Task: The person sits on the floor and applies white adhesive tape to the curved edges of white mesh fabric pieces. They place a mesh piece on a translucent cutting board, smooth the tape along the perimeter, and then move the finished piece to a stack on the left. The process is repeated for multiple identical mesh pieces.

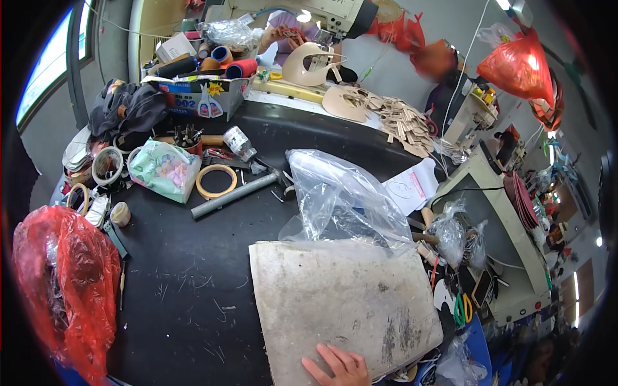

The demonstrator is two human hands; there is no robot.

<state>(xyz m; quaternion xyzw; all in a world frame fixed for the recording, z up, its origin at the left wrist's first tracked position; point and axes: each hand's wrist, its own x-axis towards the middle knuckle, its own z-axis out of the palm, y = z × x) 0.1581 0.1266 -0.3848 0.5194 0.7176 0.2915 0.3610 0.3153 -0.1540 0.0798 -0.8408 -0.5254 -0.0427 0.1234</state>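
My right hand [338,367] lies on the near edge of a worn, stained off-white board [341,302], its fingers spread and holding nothing. The wrist and forearm fall outside the picture. Dark scuff marks show on the board to the right of the hand. A clear plastic bag [341,193] lies crumpled beyond the board and overlaps its far edge. My left hand is not in the picture.
On the black tabletop [187,315] are a red plastic bag [67,289], a hammer [235,194], a tape roll [215,182] and a flowered tissue pack [164,168]. Scissors [462,309] stand at right. Beige cut pieces [405,122] are heaped beyond; another person's hand [273,37] shows at the back.
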